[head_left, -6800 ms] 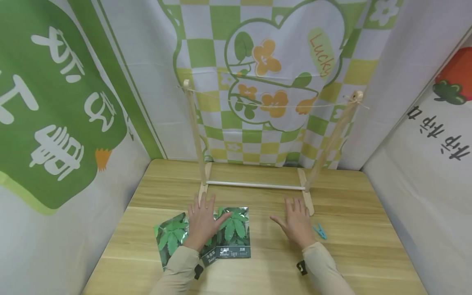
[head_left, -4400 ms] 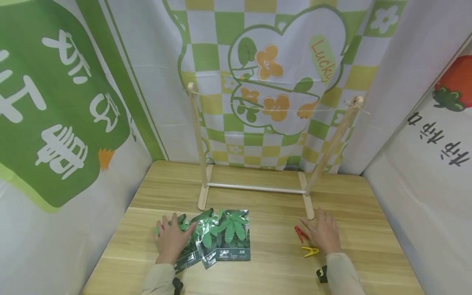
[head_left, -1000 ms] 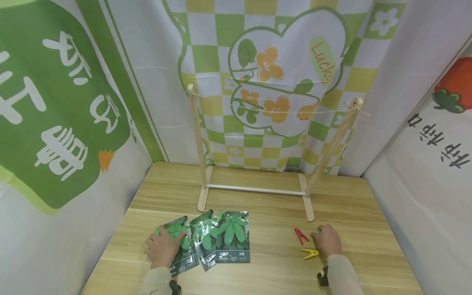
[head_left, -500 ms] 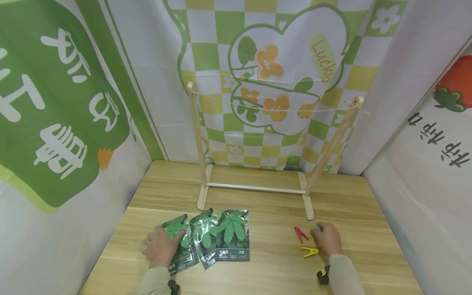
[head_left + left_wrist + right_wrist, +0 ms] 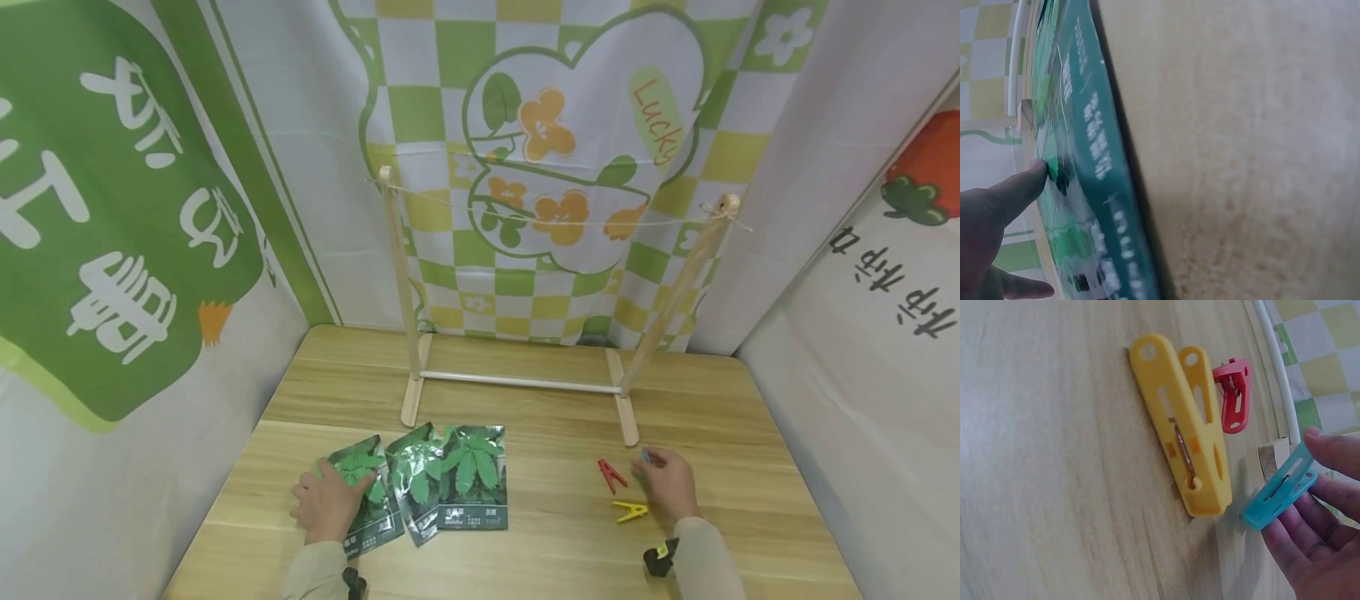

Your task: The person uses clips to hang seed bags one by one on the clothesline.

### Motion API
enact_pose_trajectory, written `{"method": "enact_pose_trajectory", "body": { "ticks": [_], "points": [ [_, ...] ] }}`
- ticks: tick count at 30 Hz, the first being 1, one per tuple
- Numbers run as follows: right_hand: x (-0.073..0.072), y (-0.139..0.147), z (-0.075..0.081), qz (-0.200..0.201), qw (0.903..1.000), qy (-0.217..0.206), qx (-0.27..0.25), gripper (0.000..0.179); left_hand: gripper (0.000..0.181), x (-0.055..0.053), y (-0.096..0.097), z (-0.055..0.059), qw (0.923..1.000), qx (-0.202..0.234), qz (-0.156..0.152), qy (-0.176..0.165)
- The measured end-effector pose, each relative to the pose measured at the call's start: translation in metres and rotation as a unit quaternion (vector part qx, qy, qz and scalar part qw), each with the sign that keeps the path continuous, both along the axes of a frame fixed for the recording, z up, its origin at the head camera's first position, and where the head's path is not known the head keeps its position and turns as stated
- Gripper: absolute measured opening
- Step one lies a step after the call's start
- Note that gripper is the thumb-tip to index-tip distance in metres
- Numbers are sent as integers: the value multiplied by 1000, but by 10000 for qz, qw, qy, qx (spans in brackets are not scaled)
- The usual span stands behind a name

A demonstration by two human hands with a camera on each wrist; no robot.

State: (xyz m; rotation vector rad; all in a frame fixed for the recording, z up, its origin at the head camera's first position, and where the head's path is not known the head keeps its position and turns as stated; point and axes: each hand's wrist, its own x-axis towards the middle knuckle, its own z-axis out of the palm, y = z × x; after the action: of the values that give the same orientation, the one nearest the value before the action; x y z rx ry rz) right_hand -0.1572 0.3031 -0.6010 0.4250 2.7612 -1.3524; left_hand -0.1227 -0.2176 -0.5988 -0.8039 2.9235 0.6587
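Note:
My left hand [image 5: 327, 502] rests on the leftmost leaf-printed seed packet [image 5: 378, 527], its thumb touching the glossy front. The left wrist view shows that thumb [image 5: 1019, 187] against the packet [image 5: 1110, 181], with another finger stretched out below. A middle packet [image 5: 415, 477] and a right packet [image 5: 475, 471] lie beside it, overlapping a little. My right hand [image 5: 670, 483] pinches a blue clothespin [image 5: 1282, 487] between thumb and fingers, just off the table. A red clothespin [image 5: 612, 475] and a yellow clothespin [image 5: 630, 511] lie to the left of that hand.
Behind the packets stands a wooden frame [image 5: 401, 283] with two posts and a white crossbar [image 5: 517, 382]. A thin string [image 5: 570, 223] is tied between the post tops. A checked curtain [image 5: 420, 117] hangs behind the wooden table [image 5: 570, 567].
My left hand has moved left from above the packets onto the leftmost one. My right hand has moved right, left the red and yellow clothespins lying, and picked up the blue one.

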Motion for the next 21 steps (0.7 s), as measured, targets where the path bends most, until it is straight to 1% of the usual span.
{"method": "enact_pose_trajectory", "body": {
  "ticks": [4,11,17,21],
  "points": [
    [0,0,3,-123,9996,-108,-219,45,89,0,1,2,10000,-24,28,-31],
    [0,0,5,-203,9989,-184,-377,45,87,-2,0,2,9998,155,105,73],
    [1,-1,6,-269,9987,-192,-391,45,83,-4,-4,2,9977,563,309,217],
    [1,0,7,-284,9986,-197,-407,45,75,-5,-9,0,9955,806,407,296]
  ]
}}
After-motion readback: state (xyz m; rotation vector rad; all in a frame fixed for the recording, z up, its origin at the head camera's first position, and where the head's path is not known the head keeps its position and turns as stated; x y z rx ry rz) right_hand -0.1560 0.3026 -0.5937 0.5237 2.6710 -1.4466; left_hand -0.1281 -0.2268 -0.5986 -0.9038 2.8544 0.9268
